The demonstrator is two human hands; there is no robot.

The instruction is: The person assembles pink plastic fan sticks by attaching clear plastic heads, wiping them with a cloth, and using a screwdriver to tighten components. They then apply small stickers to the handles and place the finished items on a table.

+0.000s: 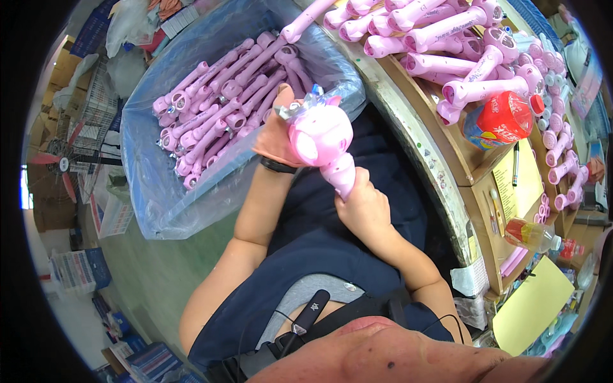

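Note:
A pink toy wand (322, 135) with a round head and a clear, bluish crown is held between my two hands, above my lap. My right hand (367, 205) is wrapped round its handle. At the head's left side, by the crown, my left hand (276, 134) grips it, with some fingers hidden behind the wand. Close to my left hand, a large bin lined with a blue plastic bag (150, 207) holds a pile of similar pink wands (220, 108).
On my right, a curved worktable (418, 137) carries more pink wands (456, 60), a red-labelled drink bottle (501, 121), a second bottle (530, 235) and a yellow sheet (517, 175). A standing fan (64, 164) is at far left.

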